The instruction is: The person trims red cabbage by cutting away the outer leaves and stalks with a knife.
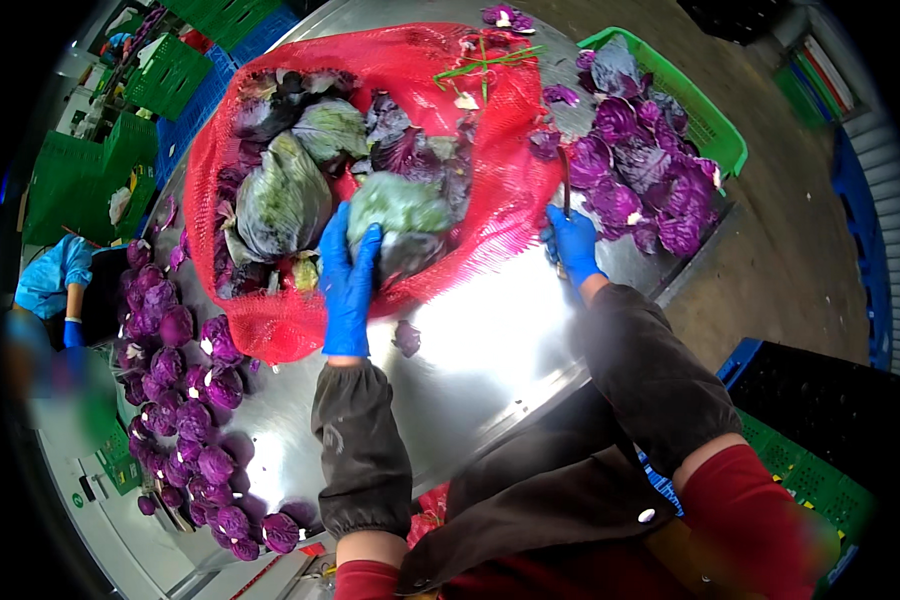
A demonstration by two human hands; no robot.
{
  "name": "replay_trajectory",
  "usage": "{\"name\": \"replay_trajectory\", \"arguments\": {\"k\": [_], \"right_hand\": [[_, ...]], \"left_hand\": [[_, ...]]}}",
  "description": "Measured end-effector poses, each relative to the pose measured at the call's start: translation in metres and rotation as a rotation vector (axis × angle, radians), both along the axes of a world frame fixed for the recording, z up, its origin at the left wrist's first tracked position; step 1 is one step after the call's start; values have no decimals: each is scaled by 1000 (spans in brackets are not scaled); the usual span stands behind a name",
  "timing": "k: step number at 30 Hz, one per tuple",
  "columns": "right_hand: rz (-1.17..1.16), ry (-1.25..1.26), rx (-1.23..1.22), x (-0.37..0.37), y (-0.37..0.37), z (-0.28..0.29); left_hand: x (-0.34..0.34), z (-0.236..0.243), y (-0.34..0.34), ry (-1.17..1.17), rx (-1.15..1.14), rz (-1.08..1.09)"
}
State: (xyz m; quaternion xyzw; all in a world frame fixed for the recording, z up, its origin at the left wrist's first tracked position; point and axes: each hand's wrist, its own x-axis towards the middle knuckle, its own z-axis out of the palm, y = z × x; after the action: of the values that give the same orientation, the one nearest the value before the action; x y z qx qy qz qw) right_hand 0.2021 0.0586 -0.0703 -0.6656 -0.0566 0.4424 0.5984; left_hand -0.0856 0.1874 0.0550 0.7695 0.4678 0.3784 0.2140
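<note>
A red mesh bag [505, 190] lies spread on the steel table, full of red cabbages with green-grey outer leaves and loose leaves. My left hand [347, 285], in a blue glove, reaches over the bag's near edge. Its fingers are stretched out and its thumb is apart, against the left side of a blurred cabbage [400, 215]. Another large cabbage [282, 190] sits left of that hand. My right hand [573, 245], also gloved in blue, is closed around a knife [567, 180] to the right of the bag, its narrow blade pointing away from me.
Many trimmed purple cabbages [192, 420] line the table's left side. Purple outer leaves [650, 175] pile up at the right, partly in a green crate [722, 130]. One loose leaf [406, 338] lies on the steel table [450, 380]. A co-worker's sleeve [55, 275] shows far left.
</note>
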Motion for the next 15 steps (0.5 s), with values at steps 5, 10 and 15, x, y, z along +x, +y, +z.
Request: {"name": "replay_trajectory", "arguments": {"k": [5, 10, 15], "right_hand": [[-57, 28, 73, 10, -36, 23], [166, -337, 287, -18, -93, 59], [655, -380, 334, -53, -109, 71]], "left_hand": [[34, 2, -66, 99, 38, -109], [8, -2, -167, 6, 18, -167], [26, -26, -178, -745, -819, -71]]}}
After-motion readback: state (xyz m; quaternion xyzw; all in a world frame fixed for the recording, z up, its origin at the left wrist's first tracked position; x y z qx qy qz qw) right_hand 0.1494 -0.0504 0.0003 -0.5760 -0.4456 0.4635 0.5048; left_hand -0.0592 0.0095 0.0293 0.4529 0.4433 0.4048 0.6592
